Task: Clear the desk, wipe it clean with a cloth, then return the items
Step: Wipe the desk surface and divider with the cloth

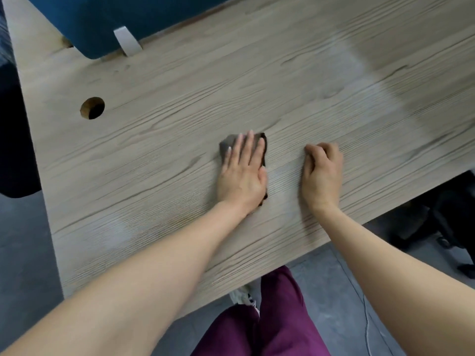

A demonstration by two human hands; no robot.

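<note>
Both bare forearms reach forward over a pale wood-grain desk (308,73). The left hand (243,173) lies flat, fingers straight and together, pressing a small dark grey cloth (227,143) against the desktop; the cloth shows beyond the fingertips and along the thumb side, near the desk's middle. The right hand (321,173) rests just beside it, apart from the cloth, its fingers curled under into a loose fist with nothing visible in its grasp. A round cable hole (92,108) sits well to the left, a blue divider panel (108,21) at the far edge.
</note>
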